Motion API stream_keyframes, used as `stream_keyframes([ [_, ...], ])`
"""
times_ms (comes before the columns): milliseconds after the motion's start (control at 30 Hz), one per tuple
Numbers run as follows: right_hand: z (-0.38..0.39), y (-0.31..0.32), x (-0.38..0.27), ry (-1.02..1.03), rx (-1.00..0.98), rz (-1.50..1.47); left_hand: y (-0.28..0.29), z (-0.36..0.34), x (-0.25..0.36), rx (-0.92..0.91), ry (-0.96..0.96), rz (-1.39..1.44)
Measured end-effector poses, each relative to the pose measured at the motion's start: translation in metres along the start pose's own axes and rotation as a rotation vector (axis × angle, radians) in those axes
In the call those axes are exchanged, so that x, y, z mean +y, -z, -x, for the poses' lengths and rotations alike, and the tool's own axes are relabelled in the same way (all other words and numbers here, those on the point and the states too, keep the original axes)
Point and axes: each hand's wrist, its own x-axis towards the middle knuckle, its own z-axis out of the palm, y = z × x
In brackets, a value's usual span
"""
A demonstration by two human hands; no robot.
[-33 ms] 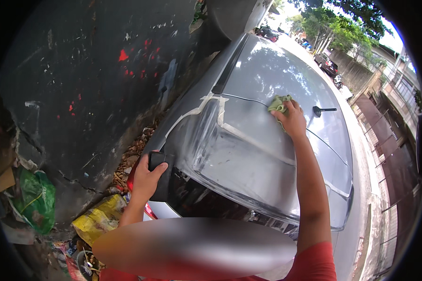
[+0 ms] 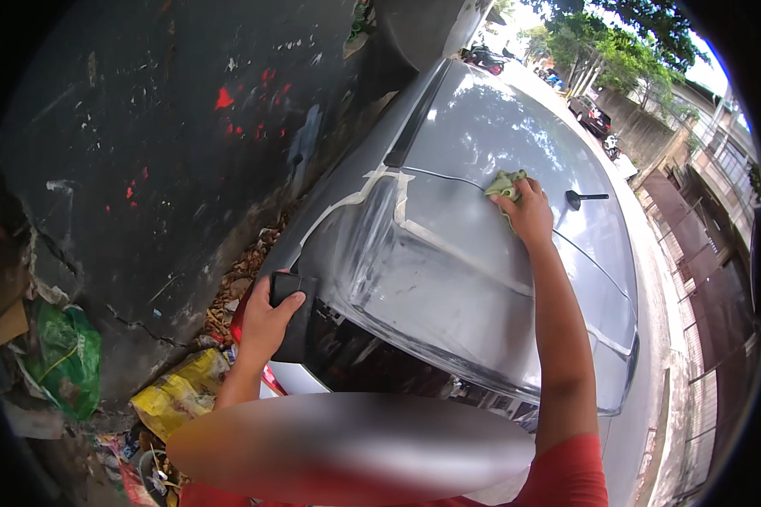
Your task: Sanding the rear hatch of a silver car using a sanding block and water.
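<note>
A silver car (image 2: 482, 118) stands below me, its rear end toward me. Pale masking tape (image 2: 397, 207) frames a dull, sanded-looking patch (image 2: 431, 287) on its back panel. My right hand (image 2: 528, 215) reaches out over the car and presses a crumpled green cloth (image 2: 503, 184) onto the surface just past the tape, next to a short black antenna (image 2: 585, 198). My left hand (image 2: 262, 325) grips a black rectangular block (image 2: 294, 314) at the car's rear left corner, beside the dark tail light.
A dark, stained wall (image 2: 144, 127) runs close along the car's left side. Dry leaves (image 2: 237, 279), a yellow bag (image 2: 177, 393) and a green bag (image 2: 63, 359) lie at its foot. Parked vehicles (image 2: 592, 114) and a metal gate (image 2: 710, 279) line the street to the right.
</note>
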Motion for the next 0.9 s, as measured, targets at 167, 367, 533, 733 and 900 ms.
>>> stream_keyframes([
  [167, -0.012, 0.022, -0.019, -0.192, 0.039, -0.019, -0.001, 0.002, 0.024, 0.012, -0.064, -0.108],
  [367, -0.004, 0.068, -0.130, 0.208, 0.190, -0.246, -0.009, -0.018, 0.034, -0.006, -0.171, -0.420],
  [533, 0.044, 0.061, -0.194, 0.344, -0.266, -0.587, -0.031, -0.030, 0.035, -0.061, -0.139, -0.342],
  [733, 0.029, 0.047, -0.132, 0.245, 0.061, -0.221, -0.034, -0.013, 0.032, -0.041, -0.166, -0.291],
  [900, -0.042, 0.045, 0.018, -0.291, -0.048, -1.063, -0.083, -0.005, 0.037, -0.189, -0.154, -0.019],
])
